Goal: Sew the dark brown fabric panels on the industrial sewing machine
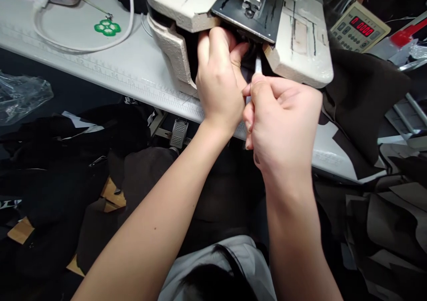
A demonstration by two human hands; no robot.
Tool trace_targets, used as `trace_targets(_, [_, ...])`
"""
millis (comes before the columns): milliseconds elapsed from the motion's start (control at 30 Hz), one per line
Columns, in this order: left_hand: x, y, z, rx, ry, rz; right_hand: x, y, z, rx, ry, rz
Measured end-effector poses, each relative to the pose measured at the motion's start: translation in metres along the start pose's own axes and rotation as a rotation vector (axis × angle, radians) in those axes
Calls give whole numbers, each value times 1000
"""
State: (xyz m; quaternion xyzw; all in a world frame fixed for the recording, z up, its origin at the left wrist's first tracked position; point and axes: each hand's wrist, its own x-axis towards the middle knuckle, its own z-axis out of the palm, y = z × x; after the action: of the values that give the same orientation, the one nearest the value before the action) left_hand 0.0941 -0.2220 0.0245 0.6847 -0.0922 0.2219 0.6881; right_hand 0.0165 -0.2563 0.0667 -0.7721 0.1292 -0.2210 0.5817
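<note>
An industrial sewing machine (187,7) stands at the top, with its dark needle plate (247,14) and presser foot (251,7) above a gap in the front. My left hand (220,78) reaches up into that gap under the plate. Its fingers are curled and the tips are partly hidden inside, so what they grip cannot be made out. Close beside it, my right hand (283,118) is closed round a slim silver tool (258,65). The tool's tip points up into the dark space below the plate, where its end is hidden.
A white table edge with a printed ruler (150,91) runs below the machine. On the left are a white cable (83,49) and a green flower-shaped charm (107,27). A control panel (359,27) and dark fabric (363,100) sit right. A pedal (179,133) shows below.
</note>
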Motion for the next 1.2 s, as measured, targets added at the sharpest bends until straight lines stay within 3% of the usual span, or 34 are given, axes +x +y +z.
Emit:
trace_targets(100, [-1,-1,-1,167,71,151,5,-1,-4,-83,-2,-5])
trace_targets(200, [-1,-2,-3,302,20,237,8,0,-9,-23,-40,-29])
trace_targets(267, [0,-3,-4,327,-12,265,7,1,-11,73,-93,-58])
trace_targets(367, [-1,-2,-4,279,35,328,5,0,-14,130,-140,-60])
trace_targets(600, [-1,-3,4,216,69,229,4,-7,-15,54,-117,12])
trace_targets(867, [-2,-9,-6,27,227,357,-7,-20,-9,-121,-151,19])
trace_targets(1033, [-19,-5,-19,34,170,251,-27,-4,-4,60,-116,63])
trace_targets(1200, [-31,-8,-19,-56,158,147,-37,16,-6,155,-85,101])
